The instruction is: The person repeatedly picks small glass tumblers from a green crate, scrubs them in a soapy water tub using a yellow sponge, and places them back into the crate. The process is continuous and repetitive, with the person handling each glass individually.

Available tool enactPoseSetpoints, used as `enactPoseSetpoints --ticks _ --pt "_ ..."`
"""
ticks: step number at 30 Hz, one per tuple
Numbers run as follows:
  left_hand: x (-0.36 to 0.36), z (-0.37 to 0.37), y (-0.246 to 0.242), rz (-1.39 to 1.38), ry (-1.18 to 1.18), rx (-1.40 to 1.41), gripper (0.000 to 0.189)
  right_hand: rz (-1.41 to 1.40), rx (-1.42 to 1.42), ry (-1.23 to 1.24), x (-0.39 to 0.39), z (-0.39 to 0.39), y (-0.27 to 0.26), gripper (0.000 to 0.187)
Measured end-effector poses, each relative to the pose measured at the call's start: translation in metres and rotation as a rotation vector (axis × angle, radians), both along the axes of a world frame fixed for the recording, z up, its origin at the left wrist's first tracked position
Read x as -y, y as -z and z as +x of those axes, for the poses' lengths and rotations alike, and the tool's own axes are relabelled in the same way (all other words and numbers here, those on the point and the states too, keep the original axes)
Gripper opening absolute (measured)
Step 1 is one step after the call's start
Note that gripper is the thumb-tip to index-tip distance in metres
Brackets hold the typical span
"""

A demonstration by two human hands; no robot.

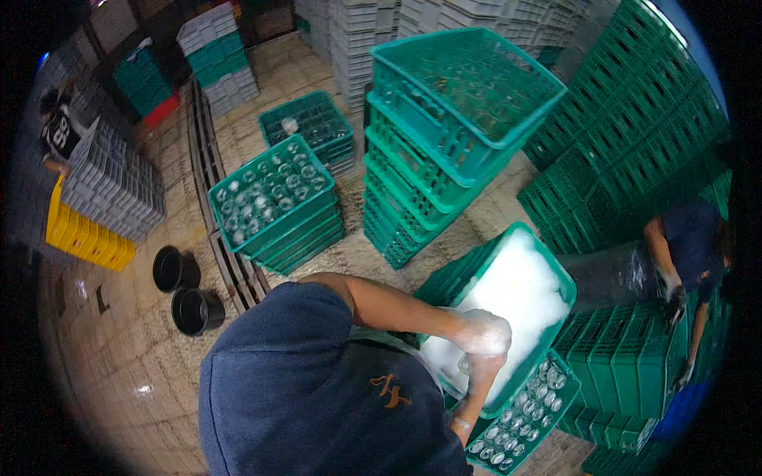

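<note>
A green plastic crate full of white foam stands before me. Over its near side my two hands meet. My left hand, coated in suds, is curled against my right hand. A clear glass shows at the right hand's fingers, and that hand appears to grip it. Suds and fingers hide whatever the left hand may hold. Just beyond my right forearm, a lower green crate holds rows of clear glasses.
A tall stack of green crates rises beyond the foam. Left of it are a crate of glasses and a divided crate. Black buckets stand beside a floor drain. People work at right and far left.
</note>
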State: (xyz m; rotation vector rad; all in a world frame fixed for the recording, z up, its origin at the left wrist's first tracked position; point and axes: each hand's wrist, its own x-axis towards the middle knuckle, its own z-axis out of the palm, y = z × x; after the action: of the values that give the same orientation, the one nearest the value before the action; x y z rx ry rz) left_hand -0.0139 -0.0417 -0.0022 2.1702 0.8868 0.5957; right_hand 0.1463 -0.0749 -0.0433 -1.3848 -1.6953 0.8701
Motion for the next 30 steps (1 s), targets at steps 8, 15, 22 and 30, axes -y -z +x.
enactPoseSetpoints --ticks 8,15,22,30 --pt "0.021 -0.022 0.035 0.035 -0.193 0.426 0.021 0.089 0.579 -0.301 -0.028 -0.018 -0.041 0.101" --pt "-0.020 -0.011 0.018 -1.048 -0.519 0.786 0.011 0.045 -0.086 0.039 -0.049 0.009 -0.014 0.063" --pt "0.018 0.043 0.021 -0.958 -0.171 0.536 0.079 -0.303 -1.862 0.284 -0.081 0.016 0.032 0.022" --pt "-0.007 0.028 0.035 -0.724 -0.034 0.373 0.082 -0.428 -1.421 0.425 -0.093 0.028 0.030 0.021"
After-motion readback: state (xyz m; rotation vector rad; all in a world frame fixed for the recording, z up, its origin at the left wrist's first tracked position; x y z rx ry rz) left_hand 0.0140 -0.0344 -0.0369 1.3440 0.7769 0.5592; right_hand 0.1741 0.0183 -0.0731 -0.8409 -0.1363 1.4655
